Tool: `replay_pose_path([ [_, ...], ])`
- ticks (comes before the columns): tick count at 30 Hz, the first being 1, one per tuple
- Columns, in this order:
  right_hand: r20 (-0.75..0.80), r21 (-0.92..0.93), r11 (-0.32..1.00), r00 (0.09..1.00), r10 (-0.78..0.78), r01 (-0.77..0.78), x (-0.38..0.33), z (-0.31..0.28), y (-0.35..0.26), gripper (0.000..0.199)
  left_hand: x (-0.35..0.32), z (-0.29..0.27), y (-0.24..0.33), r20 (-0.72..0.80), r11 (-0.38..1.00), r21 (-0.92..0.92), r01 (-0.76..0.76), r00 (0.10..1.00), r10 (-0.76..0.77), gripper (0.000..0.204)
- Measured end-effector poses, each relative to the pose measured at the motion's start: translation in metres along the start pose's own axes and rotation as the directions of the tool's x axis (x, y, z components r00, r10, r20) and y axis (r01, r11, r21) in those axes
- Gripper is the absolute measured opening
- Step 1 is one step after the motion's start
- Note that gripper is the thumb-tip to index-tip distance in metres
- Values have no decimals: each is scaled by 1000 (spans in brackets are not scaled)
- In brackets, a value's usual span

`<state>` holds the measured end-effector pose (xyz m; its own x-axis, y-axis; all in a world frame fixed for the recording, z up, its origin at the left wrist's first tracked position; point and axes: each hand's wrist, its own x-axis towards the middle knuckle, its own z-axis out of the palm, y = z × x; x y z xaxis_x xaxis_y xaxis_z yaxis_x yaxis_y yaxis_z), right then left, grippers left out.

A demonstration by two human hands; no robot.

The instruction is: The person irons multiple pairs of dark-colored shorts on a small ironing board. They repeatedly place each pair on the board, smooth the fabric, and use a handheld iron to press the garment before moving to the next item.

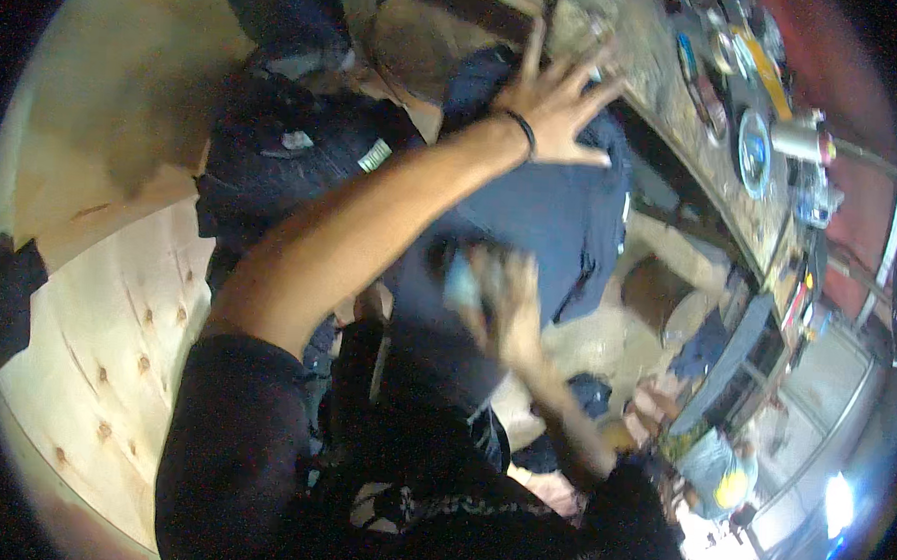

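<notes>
Item: dark navy garment [541,219], spread over centre of wood surface [98,295], btwn both hands.
L hand [556,100]: fingers splayed, palm flat on garment's far end; black wristband [523,131].
R hand [503,297]: blurred; closed round small pale-blue object [461,281], on garment's near part.
Adj.: other dark clothing w/ white tag [374,157] to left; cluttered workbench [715,142] w/ tools at right.

I see a short black sleeve [226,440] on my left arm, ending above the elbow and leaving the forearm bare. A thin black band [523,131] circles the wrist below my left hand [556,100]. My right hand [503,302] is blurred, its forearm bare too, up to a dark sleeve.
</notes>
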<state>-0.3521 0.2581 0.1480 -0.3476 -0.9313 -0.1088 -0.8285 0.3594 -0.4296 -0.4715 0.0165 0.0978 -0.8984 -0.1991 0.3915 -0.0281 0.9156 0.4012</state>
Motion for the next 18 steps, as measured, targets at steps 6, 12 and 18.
replay_pose_path([
  [6, 43, 154, 980, 992, 123, -128, 31, -5, -20, 66, 4, 2, -6, 69, 994, -106, -2, 998, 9, 114],
  [12, 132, 372, 917, 969, -207, 145, 20, -28, 1, 57, 6, 7, -13, 60, 990, -139, -15, 998, 23, 127],
  [18, 49, 373, 927, 999, 18, -35, 47, -51, 61, 52, 8, 6, -13, 84, 998, -62, 0, 996, 5, 127],
])
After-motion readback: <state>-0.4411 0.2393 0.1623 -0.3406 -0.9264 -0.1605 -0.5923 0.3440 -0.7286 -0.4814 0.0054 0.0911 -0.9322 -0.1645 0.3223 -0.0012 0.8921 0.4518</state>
